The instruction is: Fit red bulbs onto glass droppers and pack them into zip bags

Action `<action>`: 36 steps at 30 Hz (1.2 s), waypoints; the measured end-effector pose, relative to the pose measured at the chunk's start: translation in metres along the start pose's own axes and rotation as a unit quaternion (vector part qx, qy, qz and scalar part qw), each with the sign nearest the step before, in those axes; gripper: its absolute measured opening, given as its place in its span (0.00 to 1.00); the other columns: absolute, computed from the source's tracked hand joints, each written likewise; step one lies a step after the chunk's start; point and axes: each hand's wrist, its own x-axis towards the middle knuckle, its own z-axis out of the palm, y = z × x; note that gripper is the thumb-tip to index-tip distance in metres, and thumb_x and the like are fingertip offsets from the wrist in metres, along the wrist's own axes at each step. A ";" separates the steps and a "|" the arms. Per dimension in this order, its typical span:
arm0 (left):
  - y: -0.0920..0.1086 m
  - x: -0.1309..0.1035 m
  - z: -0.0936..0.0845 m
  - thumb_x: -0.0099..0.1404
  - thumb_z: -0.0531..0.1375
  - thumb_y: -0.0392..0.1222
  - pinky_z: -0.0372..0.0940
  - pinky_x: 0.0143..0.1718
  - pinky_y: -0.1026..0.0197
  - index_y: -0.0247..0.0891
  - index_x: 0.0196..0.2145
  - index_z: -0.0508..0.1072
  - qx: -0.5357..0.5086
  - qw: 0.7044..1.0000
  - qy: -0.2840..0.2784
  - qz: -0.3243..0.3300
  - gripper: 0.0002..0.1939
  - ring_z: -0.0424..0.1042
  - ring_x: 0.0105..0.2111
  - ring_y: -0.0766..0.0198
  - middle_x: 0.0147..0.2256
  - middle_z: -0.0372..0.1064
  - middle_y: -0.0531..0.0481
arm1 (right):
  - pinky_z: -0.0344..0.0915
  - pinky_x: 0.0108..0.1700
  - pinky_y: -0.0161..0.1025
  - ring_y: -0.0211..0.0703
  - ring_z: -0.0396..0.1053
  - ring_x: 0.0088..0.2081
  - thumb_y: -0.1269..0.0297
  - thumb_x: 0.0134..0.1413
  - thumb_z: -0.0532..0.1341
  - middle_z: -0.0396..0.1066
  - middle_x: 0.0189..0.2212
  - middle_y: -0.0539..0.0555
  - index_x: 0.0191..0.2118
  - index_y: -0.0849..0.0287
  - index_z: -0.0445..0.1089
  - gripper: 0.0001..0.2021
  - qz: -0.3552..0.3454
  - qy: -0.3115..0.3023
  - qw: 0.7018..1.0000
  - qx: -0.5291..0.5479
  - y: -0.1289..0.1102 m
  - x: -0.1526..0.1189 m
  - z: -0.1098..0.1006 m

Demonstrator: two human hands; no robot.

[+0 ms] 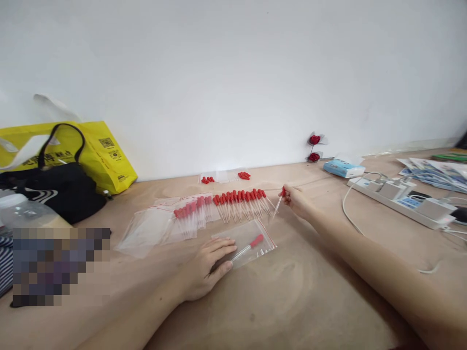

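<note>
My right hand (294, 200) pinches a glass dropper (278, 203) by its red bulb, with the tube pointing down to the left, just right of a row of similar red-bulbed droppers (241, 198). Flat on the table, my left hand (211, 265) rests its outstretched fingers on the left part of a clear zip bag (268, 245). Inside that bag lies one dropper (257, 240), its bulb towards the upper right. Left of the row, several bagged droppers (189, 211) overlap each other. Flat clear bags (140, 233) are spread beside them.
Loose red bulbs (244, 175) lie near the wall on clear bags. At left stand a yellow bag (109, 160), a black bag (73, 189) and a plastic jug (25, 214). On the right are a tissue pack (343, 168), a power strip (397, 201) with cables, and papers (434, 172).
</note>
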 end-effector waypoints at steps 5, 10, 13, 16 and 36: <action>0.000 0.002 0.001 0.64 0.48 0.47 0.51 0.55 0.50 0.44 0.51 0.61 -0.005 1.000 0.009 0.002 0.19 0.56 0.54 0.59 0.53 0.59 0.49 | 0.60 0.23 0.33 0.35 0.63 0.20 0.56 0.47 0.53 0.64 0.20 0.50 0.23 0.57 0.57 0.11 -0.003 0.007 0.995 0.104 0.014 -0.046 -0.003; -0.004 0.002 0.005 0.63 0.49 0.48 0.51 0.55 0.49 0.45 0.53 0.60 -0.010 1.000 0.016 -0.008 0.20 0.55 0.54 0.58 0.54 0.57 0.49 | 0.62 0.24 0.35 0.37 0.65 0.21 0.56 0.46 0.57 0.64 0.19 0.49 0.24 0.57 0.58 0.11 -0.001 0.006 0.981 0.196 0.020 -0.061 0.010; -0.004 0.001 0.005 0.62 0.50 0.49 0.51 0.55 0.48 0.45 0.55 0.56 -0.007 0.999 0.018 -0.026 0.23 0.55 0.54 0.56 0.55 0.56 0.49 | 0.63 0.26 0.35 0.38 0.67 0.23 0.58 0.45 0.59 0.66 0.20 0.49 0.25 0.57 0.58 0.10 0.026 -0.046 0.978 0.203 0.019 -0.068 0.017; -0.002 0.001 0.004 0.62 0.50 0.49 0.53 0.54 0.49 0.45 0.56 0.54 -0.011 0.999 0.022 -0.038 0.25 0.55 0.54 0.55 0.55 0.56 0.49 | 0.64 0.27 0.34 0.36 0.68 0.23 0.60 0.43 0.61 0.66 0.20 0.48 0.26 0.58 0.59 0.10 0.049 -0.110 0.976 0.182 0.019 -0.076 0.021; 0.000 0.002 0.002 0.63 0.49 0.47 0.53 0.53 0.52 0.42 0.55 0.54 0.001 1.000 0.011 -0.022 0.23 0.56 0.53 0.58 0.54 0.57 0.48 | 0.60 0.26 0.31 0.35 0.65 0.24 0.62 0.47 0.55 0.71 0.25 0.52 0.33 0.64 0.69 0.12 -0.099 -0.072 0.949 -0.291 0.018 -0.034 0.015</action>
